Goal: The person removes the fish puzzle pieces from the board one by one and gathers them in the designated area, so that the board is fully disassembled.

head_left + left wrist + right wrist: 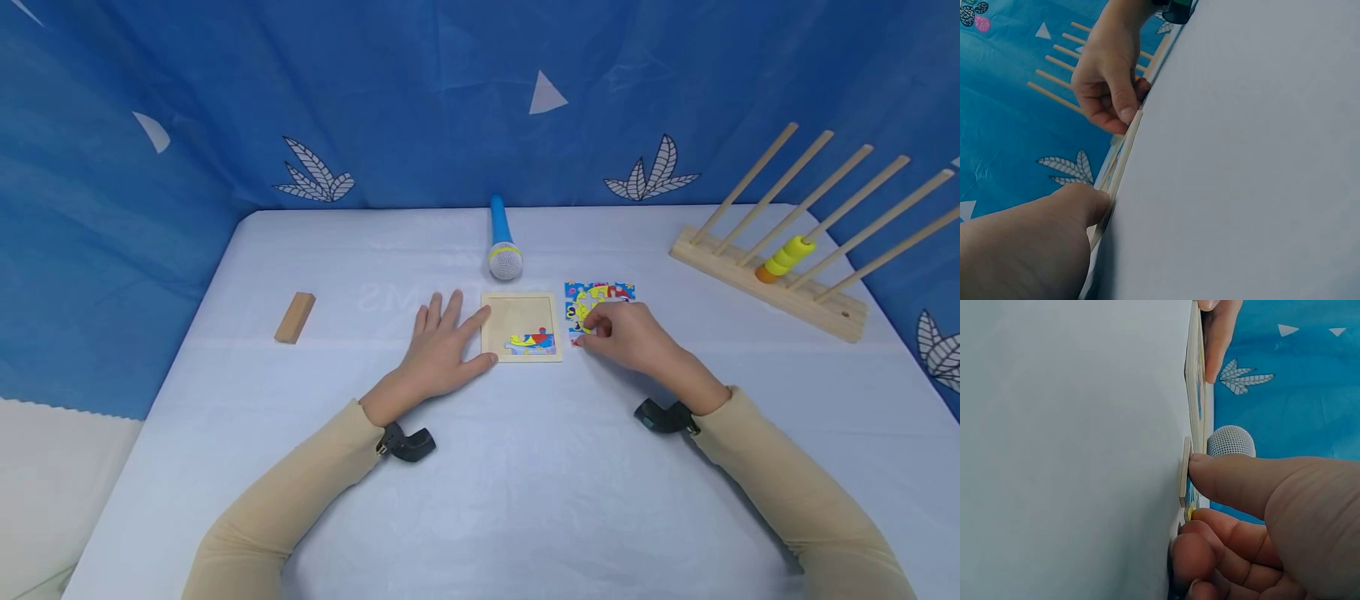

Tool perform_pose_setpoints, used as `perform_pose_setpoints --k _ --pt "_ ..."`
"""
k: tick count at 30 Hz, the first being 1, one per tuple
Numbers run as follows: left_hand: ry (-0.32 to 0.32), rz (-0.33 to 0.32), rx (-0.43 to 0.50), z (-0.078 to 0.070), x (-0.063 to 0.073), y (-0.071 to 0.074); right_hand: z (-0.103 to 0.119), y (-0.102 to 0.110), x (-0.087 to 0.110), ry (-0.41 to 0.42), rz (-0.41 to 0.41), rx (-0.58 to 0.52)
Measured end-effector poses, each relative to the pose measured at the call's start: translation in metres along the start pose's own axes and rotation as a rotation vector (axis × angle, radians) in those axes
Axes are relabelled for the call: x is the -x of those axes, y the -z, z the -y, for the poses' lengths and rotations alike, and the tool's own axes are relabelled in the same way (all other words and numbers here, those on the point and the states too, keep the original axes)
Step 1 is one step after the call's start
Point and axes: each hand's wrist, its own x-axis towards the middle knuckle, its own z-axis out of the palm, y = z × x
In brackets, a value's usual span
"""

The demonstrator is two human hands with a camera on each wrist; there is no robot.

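My left hand (442, 346) lies with its fingers spread on the table, index fingertip and thumb at the left edge of a square wooden puzzle tray (513, 317). A few joined pieces with a yellow, red and blue picture (534, 342) lie in the tray's lower right corner. Right of the tray, my right hand (626, 333) curls over a group of colourful puzzle pieces (581, 290) and partly hides them. In the right wrist view, its thumb and index finger pinch a flat wooden puzzle piece (1184, 472) close to the table.
A blue toy microphone (504, 246) lies behind the tray. A wooden block (296, 317) is at the left. At the back right stands a wooden peg rack (780, 292) with yellow and orange beads (785, 257) on one rod. A blue curtain (450, 100) borders the table's back.
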Motion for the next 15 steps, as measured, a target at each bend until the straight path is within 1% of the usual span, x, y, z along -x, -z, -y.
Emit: perform_pose_setpoints --k 9,15 --pt "0.003 0.002 0.007 0.0002 -0.0005 -0.0005 0.0002 0.0006 -0.0002 -0.008 0.014 -0.012" --pt "0.001 0.0 0.007 0.0005 -0.0003 -0.0007 -0.001 -0.0002 -0.0004 0.008 0.001 -0.017"
